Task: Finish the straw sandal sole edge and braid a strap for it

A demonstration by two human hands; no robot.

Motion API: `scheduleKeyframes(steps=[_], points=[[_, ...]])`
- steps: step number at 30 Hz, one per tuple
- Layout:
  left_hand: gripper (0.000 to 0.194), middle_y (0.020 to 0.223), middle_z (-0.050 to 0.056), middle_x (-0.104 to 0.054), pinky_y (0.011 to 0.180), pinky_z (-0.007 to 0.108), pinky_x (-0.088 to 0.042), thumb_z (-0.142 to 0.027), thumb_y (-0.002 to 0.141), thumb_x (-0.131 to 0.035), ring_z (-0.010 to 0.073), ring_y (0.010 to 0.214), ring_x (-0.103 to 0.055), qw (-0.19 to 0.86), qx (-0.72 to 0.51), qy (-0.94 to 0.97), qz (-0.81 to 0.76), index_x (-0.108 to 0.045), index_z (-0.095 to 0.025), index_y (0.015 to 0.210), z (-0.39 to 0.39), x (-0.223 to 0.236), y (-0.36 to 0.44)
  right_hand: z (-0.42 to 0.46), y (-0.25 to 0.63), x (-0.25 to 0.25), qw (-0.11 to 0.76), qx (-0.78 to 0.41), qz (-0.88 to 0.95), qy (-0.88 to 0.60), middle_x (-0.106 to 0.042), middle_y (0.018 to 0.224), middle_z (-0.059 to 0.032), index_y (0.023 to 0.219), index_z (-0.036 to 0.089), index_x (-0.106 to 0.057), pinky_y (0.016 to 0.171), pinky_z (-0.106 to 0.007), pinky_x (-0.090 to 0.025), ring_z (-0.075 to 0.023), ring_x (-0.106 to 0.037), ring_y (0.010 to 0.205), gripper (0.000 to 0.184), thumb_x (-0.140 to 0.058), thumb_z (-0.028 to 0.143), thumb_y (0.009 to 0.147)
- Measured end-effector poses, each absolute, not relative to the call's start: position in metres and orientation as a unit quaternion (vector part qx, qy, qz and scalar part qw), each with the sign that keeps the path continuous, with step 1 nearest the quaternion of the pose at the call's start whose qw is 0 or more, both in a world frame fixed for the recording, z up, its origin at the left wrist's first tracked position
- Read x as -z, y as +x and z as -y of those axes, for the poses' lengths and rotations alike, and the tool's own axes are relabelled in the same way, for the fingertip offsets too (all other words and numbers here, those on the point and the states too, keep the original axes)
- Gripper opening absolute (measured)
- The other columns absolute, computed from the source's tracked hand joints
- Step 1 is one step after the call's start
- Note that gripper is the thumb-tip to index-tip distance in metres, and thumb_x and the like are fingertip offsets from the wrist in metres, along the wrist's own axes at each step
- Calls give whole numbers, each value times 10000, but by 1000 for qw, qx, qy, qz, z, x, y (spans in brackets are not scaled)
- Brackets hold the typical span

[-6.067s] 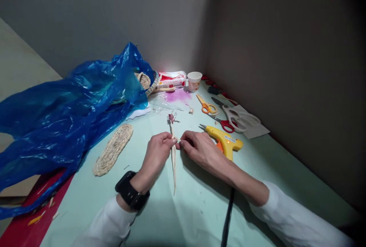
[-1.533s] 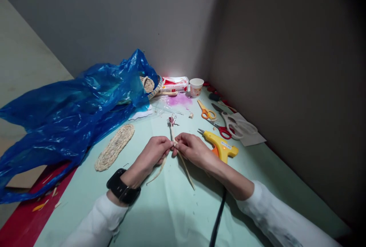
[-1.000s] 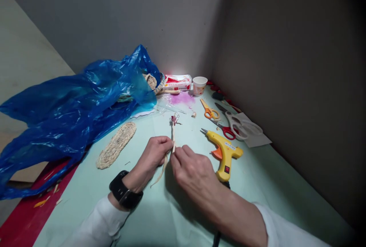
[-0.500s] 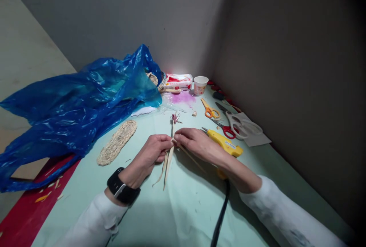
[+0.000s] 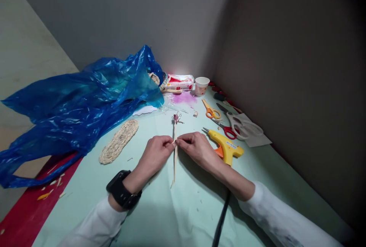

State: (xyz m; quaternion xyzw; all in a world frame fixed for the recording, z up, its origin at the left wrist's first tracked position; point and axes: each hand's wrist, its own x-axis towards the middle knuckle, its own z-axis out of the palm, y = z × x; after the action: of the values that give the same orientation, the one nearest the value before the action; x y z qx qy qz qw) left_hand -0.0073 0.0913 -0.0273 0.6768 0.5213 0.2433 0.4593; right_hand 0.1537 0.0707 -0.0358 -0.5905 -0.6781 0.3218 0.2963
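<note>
A pale straw strand [image 5: 175,163] runs down the table toward me, its far end caught in a dark red binder clip [image 5: 175,118]. My left hand [image 5: 157,151] pinches the straw between thumb and forefinger, just below the clip. Fingertip to fingertip with it, my right hand [image 5: 197,148] is also closed in a pinch on the straw. The exact crossing of the strands is hidden by my fingers. A woven straw sole-shaped piece [image 5: 119,142] lies left of my left hand. Close beyond my right hand rests a yellow glue gun [image 5: 225,144].
A blue plastic bag [image 5: 94,94] covers the left back. Orange scissors [image 5: 211,110], red scissors [image 5: 227,130] and white-handled scissors [image 5: 243,127] lie at right. A paper cup [image 5: 201,86] and a red-white packet [image 5: 180,82] stand at the back. The glue gun's black cord [image 5: 221,220] runs toward me.
My right hand has drawn lower and its fingertips now meet the left ones. The loose straw ends that were spread to both sides no longer show; one hangs straight between my hands.
</note>
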Motion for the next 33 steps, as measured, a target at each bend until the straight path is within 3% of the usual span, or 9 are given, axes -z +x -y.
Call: scheduleKeyframes(steps=[6, 12, 17, 21, 25, 27, 29, 33], points=[[285, 554, -7, -555, 577, 276, -277, -286, 850, -503, 158, 539, -454, 353, -216, 737, -534, -571, -198, 587, -81, 15, -8, -67, 153, 35, 330, -327, 662, -588, -269, 557, 43, 532, 155, -460, 547, -273, -184, -105, -220, 573, 305, -492, 239, 824], [219, 599, 50, -565, 591, 309, -231, -235, 853, -523, 203, 544, -476, 241, -201, 774, -550, -575, -212, 641, -55, 18, 4, -69, 156, 37, 358, -413, 628, -554, -290, 538, 45, 530, 151, -498, 527, -257, -186, -97, -233, 559, 272, -510, 241, 787], [122, 680, 94, -600, 591, 327, -245, -143, 805, -528, 218, 525, -498, 228, -184, 790, -538, -604, -197, 726, -36, 29, 17, -69, 151, 41, 370, -534, 563, -511, -556, 623, -3, 709, 128, -668, 530, -219, -312, -104, -410, 559, 261, -502, 306, 802], [166, 714, 90, -612, 631, 341, -296, -260, 822, -555, 225, 599, -519, 259, -212, 784, -523, -578, -211, 666, -39, 20, 13, -69, 150, 45, 391, -562, 527, -504, -570, 625, -10, 710, 123, -657, 520, -210, -324, -102, -429, 549, 257, -542, 341, 786], [186, 879, 95, -622, 714, 340, -360, -317, 895, -436, 230, 771, -535, 296, -287, 717, -562, -571, -213, 819, -64, 9, 1, -67, 151, 40, 395, -556, 521, -513, -419, 501, 45, 682, 121, -657, 465, -211, -208, -75, -262, 474, 265, -555, 343, 785], [167, 765, 46, -605, 608, 305, -368, -355, 871, -465, 173, 595, -494, 371, -281, 682, -564, -549, -210, 875, -77, 11, -3, -66, 151, 37, 387, -553, 526, -517, -353, 464, 60, 691, 121, -661, 452, -223, -165, -78, -212, 457, 289, -529, 349, 809], [231, 622, -4, -544, 477, 265, -312, -427, 846, -488, 128, 459, -413, 475, -249, 653, -535, -544, -203, 846, -85, 16, -4, -66, 150, 36, 377, -547, 540, -517, -391, 479, 51, 700, 123, -651, 451, -228, -172, -80, -223, 453, 293, -493, 331, 833], [282, 586, -46, -454, 396, 214, -160, -455, 775, -565, 54, 415, -245, 606, -223, 588, -487, -511, -181, 744, -91, 28, -1, -65, 151, 34, 337, -501, 594, -531, -511, 544, 22, 721, 124, -640, 470, -228, -235, -82, -290, 451, 296, -431, 254, 885]])
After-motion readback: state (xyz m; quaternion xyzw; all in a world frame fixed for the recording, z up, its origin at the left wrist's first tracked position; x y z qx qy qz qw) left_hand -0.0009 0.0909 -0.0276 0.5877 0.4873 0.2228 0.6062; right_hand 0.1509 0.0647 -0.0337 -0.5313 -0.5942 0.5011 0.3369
